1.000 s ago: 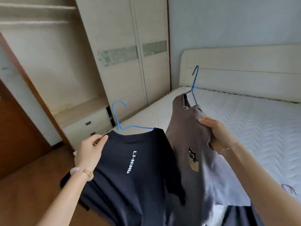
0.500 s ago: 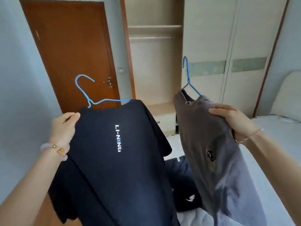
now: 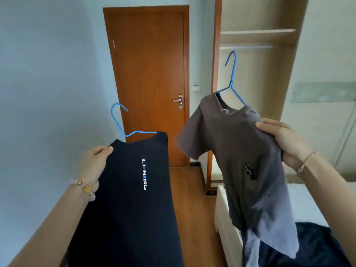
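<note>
Navy T-shirt (image 3: 131,199) with white LI-NING lettering (image 3: 144,174) hangs on a blue wire hanger (image 3: 120,122) at lower left of the head view, held up in the air in front of the pale blue wall (image 3: 48,83) and the edge of the brown door (image 3: 148,64). The left hand (image 3: 94,162) pinches its shoulder seam beside the collar, thumb and fingers closed on the fabric; a beaded bracelet (image 3: 84,187) sits on that wrist.

To the right and higher up, a grey T-shirt (image 3: 237,155) with a small black cat print (image 3: 250,171) hangs on a second blue hanger (image 3: 232,78). The right hand (image 3: 283,139) grips its shoulder, fingers curled over bunched cloth, with a thin chain bracelet (image 3: 306,160) on the wrist. This hanger's hook shows against the open wardrobe compartment (image 3: 269,93), just under the clothes rail (image 3: 248,47) and apart from it. The two shirts hang well apart, and the wooden floor (image 3: 192,189) shows between them.

At lower right a white bed (image 3: 308,201) carries a dark garment (image 3: 317,245), partly hidden by the grey shirt's hem.
</note>
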### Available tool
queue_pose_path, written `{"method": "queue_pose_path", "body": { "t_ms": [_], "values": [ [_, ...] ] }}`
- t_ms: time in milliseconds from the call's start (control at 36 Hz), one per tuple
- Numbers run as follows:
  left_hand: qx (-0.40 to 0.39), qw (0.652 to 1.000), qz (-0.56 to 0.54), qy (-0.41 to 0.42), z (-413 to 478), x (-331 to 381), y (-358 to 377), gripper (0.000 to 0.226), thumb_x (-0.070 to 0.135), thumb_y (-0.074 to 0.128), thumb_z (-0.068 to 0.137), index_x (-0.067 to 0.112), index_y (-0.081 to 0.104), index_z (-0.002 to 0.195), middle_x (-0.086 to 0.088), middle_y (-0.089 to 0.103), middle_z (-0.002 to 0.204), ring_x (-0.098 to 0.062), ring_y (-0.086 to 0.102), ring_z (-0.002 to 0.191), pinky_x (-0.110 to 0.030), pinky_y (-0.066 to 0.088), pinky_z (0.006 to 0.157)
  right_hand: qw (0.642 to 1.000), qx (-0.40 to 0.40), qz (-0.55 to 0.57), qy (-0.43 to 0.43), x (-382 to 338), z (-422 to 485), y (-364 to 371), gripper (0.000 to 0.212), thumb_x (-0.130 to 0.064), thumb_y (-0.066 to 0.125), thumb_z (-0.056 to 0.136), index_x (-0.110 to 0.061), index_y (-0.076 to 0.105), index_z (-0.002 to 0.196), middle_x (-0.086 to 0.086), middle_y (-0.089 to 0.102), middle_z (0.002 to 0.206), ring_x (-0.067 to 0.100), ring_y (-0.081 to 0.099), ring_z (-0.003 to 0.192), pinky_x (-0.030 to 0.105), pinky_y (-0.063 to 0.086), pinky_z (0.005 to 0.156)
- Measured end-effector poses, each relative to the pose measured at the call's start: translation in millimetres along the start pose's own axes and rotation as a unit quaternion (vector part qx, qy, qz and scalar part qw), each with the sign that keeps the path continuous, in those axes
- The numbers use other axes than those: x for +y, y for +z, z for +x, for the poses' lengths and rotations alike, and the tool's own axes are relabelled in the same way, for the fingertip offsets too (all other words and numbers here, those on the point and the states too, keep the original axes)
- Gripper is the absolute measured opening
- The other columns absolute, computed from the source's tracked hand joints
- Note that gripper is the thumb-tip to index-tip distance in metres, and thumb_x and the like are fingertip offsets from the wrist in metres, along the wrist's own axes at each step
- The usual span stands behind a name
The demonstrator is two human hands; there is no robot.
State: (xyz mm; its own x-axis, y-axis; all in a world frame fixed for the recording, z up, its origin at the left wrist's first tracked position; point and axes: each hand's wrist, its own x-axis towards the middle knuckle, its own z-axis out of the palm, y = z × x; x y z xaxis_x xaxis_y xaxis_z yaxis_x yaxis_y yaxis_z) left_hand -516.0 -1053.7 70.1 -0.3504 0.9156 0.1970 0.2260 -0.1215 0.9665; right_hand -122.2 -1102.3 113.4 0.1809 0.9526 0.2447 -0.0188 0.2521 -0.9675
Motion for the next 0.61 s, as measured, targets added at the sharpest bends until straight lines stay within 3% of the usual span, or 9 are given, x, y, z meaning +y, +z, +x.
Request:
{"method": "queue_pose_path", "body": {
  "t_ms": [83, 139, 250, 306, 361, 472, 611],
  "values": [
    [-0.010, 0.999, -0.009, -0.038, 34.2, -24.7, -2.8, 0.014, 0.021, 0.054, 0.092, 0.014, 0.065, 0.087, -0.008, 0.064, 0.101, -0.024, 0.057, 0.099, -0.039, 0.044, 0.092, 1.000, -0.001, 0.000, 0.014, 26.3, 34.2, 27.0, 0.015, -0.011, 0.052, 0.092, -0.006, 0.066, 0.088, 0.001, 0.072, 0.068, 0.009, 0.067, 0.062, 0.012, 0.053, 0.055],
    [-0.013, 0.998, -0.006, -0.058, 56.3, -38.6, -1.5, 0.016, 0.022, 0.054, 0.091, 0.017, 0.066, 0.081, -0.009, 0.067, 0.098, -0.027, 0.060, 0.096, -0.045, 0.046, 0.095, 1.000, -0.001, -0.010, 0.030, 43.8, 55.6, 42.2, 0.016, -0.012, 0.053, 0.091, -0.003, 0.066, 0.088, 0.002, 0.072, 0.067, 0.011, 0.067, 0.062, 0.013, 0.052, 0.054],
    [-0.043, 0.993, -0.045, -0.098, 95.8, -59.4, 12.4, 0.025, 0.010, 0.045, 0.088, 0.017, 0.060, 0.070, -0.009, 0.058, 0.076, -0.024, 0.054, 0.075, -0.032, 0.042, 0.068, 0.998, 0.001, -0.024, 0.061, 81.5, 101.4, 61.4, 0.022, -0.013, 0.057, 0.090, 0.008, 0.064, 0.095, 0.016, 0.067, 0.080, 0.023, 0.062, 0.076, 0.025, 0.051, 0.067],
    [-0.050, 0.990, -0.068, -0.114, 116.2, -68.5, 22.6, 0.024, 0.006, 0.043, 0.088, 0.016, 0.062, 0.077, -0.009, 0.059, 0.077, -0.027, 0.055, 0.079, -0.034, 0.044, 0.071, 0.997, -0.010, -0.028, 0.078, 99.3, 125.4, 66.1, 0.021, -0.012, 0.056, 0.090, 0.007, 0.064, 0.095, 0.015, 0.068, 0.081, 0.022, 0.064, 0.076, 0.024, 0.052, 0.068],
    [-0.051, 0.987, -0.084, -0.126, 137.2, -77.3, 36.8, 0.021, 0.005, 0.044, 0.089, 0.015, 0.063, 0.087, -0.008, 0.060, 0.081, -0.024, 0.056, 0.080, -0.034, 0.046, 0.072, 0.996, -0.024, -0.028, 0.087, 114.9, 151.4, 67.4, 0.016, -0.008, 0.053, 0.091, -0.001, 0.067, 0.087, 0.006, 0.073, 0.072, 0.013, 0.068, 0.067, 0.016, 0.052, 0.058],
    [-0.076, 0.987, -0.093, -0.107, 185.8, -83.5, 75.8, 0.024, 0.001, 0.043, 0.092, 0.011, 0.064, 0.086, -0.007, 0.062, 0.081, -0.019, 0.058, 0.075, -0.030, 0.044, 0.065, 0.995, -0.025, -0.011, 0.093, 140.5, 215.6, 56.8, 0.018, -0.009, 0.052, 0.091, -0.006, 0.069, 0.086, 0.002, 0.074, 0.071, 0.011, 0.068, 0.066, 0.015, 0.052, 0.056],
    [-0.099, 0.988, -0.087, -0.085, 264.6, -85.2, 146.5, 0.029, 0.004, 0.048, 0.091, 0.004, 0.062, 0.116, -0.017, 0.066, 0.112, -0.029, 0.063, 0.102, -0.031, 0.048, 0.081, 0.997, 0.002, -0.003, 0.072, 168.1, 308.9, 31.2, 0.018, -0.009, 0.053, 0.091, 0.003, 0.066, 0.096, 0.010, 0.071, 0.081, 0.016, 0.066, 0.072, 0.018, 0.054, 0.065]
  ]
}}
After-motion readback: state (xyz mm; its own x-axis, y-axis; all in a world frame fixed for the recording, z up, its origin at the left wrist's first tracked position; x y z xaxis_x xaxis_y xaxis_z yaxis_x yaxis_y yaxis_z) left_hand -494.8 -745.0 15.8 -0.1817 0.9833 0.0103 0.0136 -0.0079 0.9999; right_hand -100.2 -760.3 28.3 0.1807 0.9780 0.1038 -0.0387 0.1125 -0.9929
